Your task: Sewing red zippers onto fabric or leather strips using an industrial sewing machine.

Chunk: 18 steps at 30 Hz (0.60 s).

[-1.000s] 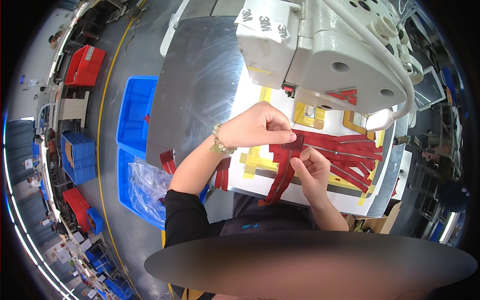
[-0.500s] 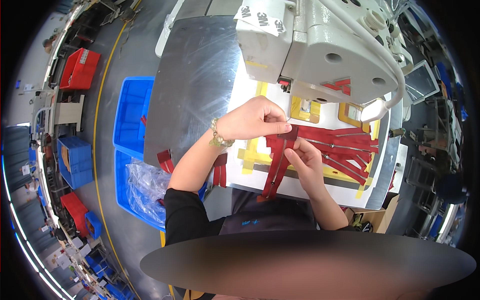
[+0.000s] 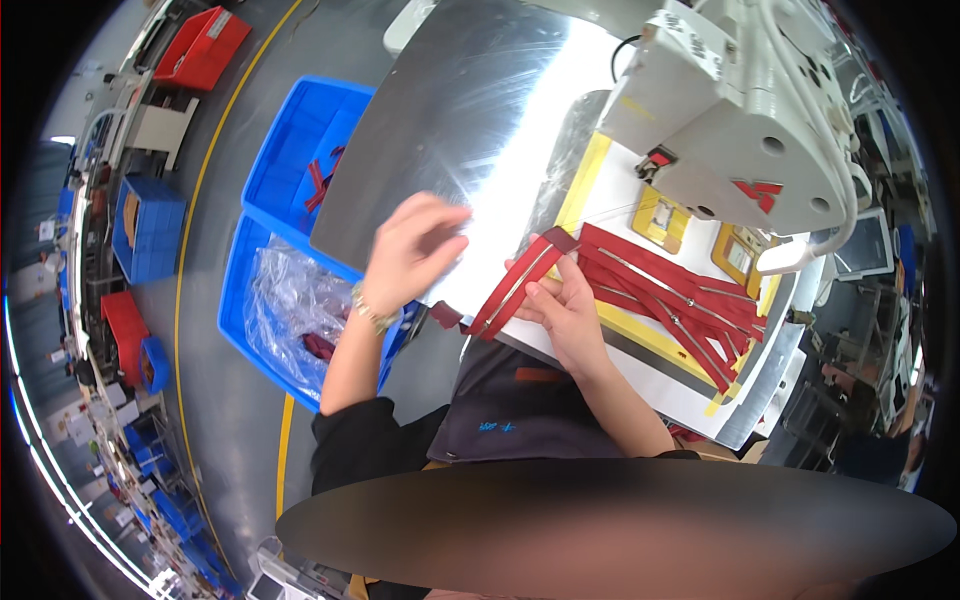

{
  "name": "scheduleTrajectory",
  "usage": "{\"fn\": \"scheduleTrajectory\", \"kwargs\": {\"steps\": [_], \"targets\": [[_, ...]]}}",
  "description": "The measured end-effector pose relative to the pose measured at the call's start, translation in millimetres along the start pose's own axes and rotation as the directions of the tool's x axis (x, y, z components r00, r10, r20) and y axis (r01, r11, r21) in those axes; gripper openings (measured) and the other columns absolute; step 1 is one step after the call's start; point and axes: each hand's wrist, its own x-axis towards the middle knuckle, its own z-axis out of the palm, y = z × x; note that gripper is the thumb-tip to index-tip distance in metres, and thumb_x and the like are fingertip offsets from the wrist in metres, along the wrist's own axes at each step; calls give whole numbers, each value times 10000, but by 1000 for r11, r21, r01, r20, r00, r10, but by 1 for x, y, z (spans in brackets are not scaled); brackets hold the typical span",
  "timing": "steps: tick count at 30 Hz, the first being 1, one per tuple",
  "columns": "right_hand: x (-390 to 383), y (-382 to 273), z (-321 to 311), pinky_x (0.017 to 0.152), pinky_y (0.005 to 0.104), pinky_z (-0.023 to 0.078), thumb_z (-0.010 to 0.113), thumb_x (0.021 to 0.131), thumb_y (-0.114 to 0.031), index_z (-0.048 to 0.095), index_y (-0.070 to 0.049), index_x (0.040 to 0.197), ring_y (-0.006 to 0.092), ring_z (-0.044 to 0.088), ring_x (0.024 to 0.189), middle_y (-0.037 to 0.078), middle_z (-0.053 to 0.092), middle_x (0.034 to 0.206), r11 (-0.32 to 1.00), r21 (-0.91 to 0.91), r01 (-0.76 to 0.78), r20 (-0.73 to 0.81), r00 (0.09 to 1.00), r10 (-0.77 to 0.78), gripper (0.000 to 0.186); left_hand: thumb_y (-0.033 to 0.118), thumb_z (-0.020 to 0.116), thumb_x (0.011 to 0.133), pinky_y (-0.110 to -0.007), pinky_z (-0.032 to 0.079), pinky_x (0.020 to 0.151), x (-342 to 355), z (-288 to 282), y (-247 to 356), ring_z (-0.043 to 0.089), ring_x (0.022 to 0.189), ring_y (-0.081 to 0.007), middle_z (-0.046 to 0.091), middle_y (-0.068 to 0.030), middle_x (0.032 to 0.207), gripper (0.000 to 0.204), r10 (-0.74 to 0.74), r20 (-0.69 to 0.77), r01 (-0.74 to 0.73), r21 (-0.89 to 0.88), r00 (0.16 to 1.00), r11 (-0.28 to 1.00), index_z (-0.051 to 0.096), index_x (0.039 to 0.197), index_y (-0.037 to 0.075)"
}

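Observation:
My right hand pinches a red zipper near its upper end, where a dark red square tab sits. The zipper slants down to the left, its metal teeth facing up. Free of the zipper, my left hand hovers over the metal tabletop, thumb and fingers apart with nothing between them. Just right of my right hand lies a pile of red zippers on the white work plate with yellow edging. Another dark red end piece hangs at the table's near edge.
A white sewing machine stands over the far right of the plate, with a lamp beside it. Yellow-framed plates lie beneath. Left of the table are two blue bins, one with clear plastic film inside.
My left hand has let go of the zipper's tab and moved left, opening. My right hand keeps the zipper, now tilted more to the left. The whole view has turned and shifted.

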Motion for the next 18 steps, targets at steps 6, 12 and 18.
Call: {"fn": "scheduleTrajectory", "kwargs": {"steps": [6, 12, 18], "targets": [[2, 2, 7, 838, 339, 539, 461, 922, 14, 296, -51, 1382, 244, 645, 999, 222, 569, 1222, 999, 32, -7, -13, 1000, 7, 493, 68, 618, 859, -242, 438, 741, -138, -52, -76, 548, 768, -118, 590, -23, 809, 77, -226, -750, 233, -98, 622, 967, 634, 913, 15], [1, -1, 7, 849, 367, 546, 479, 915, 9, 337, -24, 1355, 289, 635, 1029, 265, 545, 1232, 1000, 19, -23, -14, 1000, 24, 464, 85, 677, 810, -235, 435, 773, -199, 17, -117, 563, 814, -109, 591, -28, 874, 186, -758, -322, 533, -558, 568, 637, 607, 964, 9], [-5, 1, 6, 849, 377, 546, 477, 909, 10, 368, -28, 1334, 299, 639, 1018, 269, 562, 1203, 999, 24, -20, -30, 999, 21, 441, 153, 808, 632, -386, 292, 1050, -171, 56, -99, 355, 1285, -284, 505, -145, 1261, 640, -428, 6, 422, -181, 904, 888, 563, 1213, 47]]}}
